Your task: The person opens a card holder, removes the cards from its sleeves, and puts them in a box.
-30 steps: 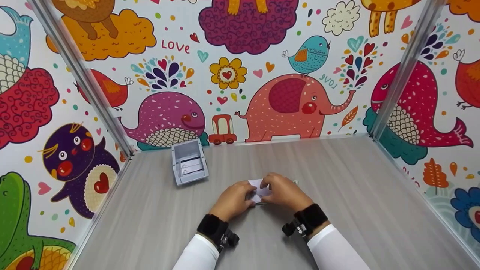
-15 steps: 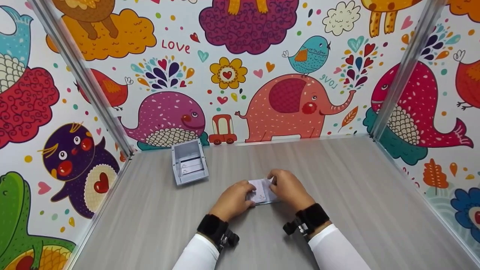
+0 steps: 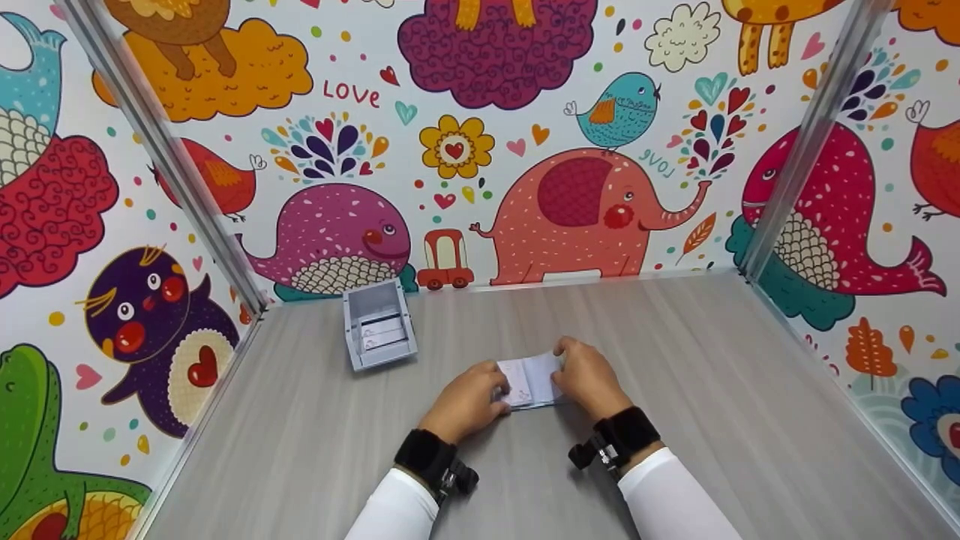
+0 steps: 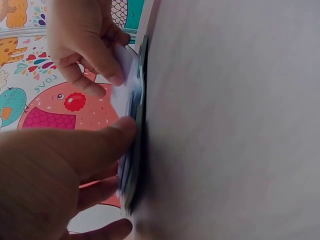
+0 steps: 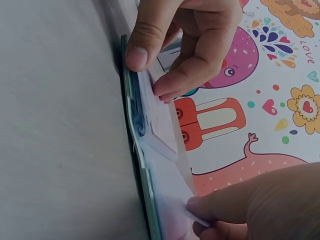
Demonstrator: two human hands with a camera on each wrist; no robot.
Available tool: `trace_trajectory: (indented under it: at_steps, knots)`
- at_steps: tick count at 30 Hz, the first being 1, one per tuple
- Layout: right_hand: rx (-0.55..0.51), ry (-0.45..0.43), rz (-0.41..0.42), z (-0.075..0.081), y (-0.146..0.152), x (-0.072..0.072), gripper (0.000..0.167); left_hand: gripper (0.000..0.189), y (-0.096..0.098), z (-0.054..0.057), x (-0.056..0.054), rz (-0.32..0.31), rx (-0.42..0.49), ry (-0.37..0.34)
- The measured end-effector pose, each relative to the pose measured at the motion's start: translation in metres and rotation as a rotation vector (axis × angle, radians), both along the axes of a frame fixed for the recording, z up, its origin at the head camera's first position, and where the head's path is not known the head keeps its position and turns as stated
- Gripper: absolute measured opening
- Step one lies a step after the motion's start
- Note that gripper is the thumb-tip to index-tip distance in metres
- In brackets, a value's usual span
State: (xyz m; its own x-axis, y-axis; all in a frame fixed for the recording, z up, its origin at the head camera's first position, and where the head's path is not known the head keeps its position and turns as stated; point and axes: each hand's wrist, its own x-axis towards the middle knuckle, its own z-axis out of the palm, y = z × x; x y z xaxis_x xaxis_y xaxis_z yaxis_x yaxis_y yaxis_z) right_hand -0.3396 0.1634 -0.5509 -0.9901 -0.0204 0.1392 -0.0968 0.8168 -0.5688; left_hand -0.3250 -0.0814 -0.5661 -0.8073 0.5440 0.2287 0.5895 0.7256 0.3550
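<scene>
A small notebook (image 3: 538, 381) lies open on the table, with white leaves and a thin greenish cover (image 5: 146, 192). My left hand (image 3: 466, 401) holds its left side; in the right wrist view the thumb (image 5: 137, 56) presses at the cover's edge and the fingers touch the leaves. On the other side, my right hand (image 3: 592, 379) pinches a white page (image 5: 172, 192) between thumb and finger, near its outer edge. Small printed drawings show on the left-hand leaves. From the left wrist, both hands are seen around the notebook (image 4: 131, 155), its leaves slightly raised.
A grey open box (image 3: 381, 326) stands at the back left, near the wall; white printed pieces (image 3: 384, 332) lie inside it. Cartoon-printed walls (image 3: 450, 202) enclose the grey wood-grain table (image 3: 300, 450) at the back and sides.
My right hand has moved to the right, away from my left hand, turning a leaf over to that side. More of the notebook shows between the hands. My left hand stays in place.
</scene>
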Motion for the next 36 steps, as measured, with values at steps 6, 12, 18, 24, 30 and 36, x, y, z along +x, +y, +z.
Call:
trace_trajectory:
  at_steps: [6, 12, 18, 24, 30, 36]
  knots:
    - [0.032, -0.029, 0.004, -0.003, 0.001, 0.0, 0.024, 0.022, 0.0, 0.0, 0.0, 0.008, -0.008, -0.01]
    - [-0.026, -0.044, 0.052, 0.002, -0.008, 0.002, 0.012, 0.024, -0.004, -0.008, -0.005, -0.048, 0.039, 0.052]
    - [-0.14, -0.036, 0.208, 0.003, -0.018, 0.003, 0.004, 0.022, -0.002, 0.001, 0.001, -0.026, 0.017, 0.035]
    - [-0.264, -0.139, 0.231, 0.001, -0.018, 0.003, 0.01, 0.025, -0.004, 0.006, -0.001, 0.051, -0.02, 0.007]
    - [-0.29, -0.187, 0.174, 0.0, -0.018, 0.004, 0.017, 0.027, -0.006, 0.009, -0.002, 0.085, -0.029, -0.025]
    - [-0.331, -0.194, 0.126, -0.002, -0.022, 0.004, 0.018, 0.024, -0.004, 0.005, -0.002, 0.074, -0.034, -0.014]
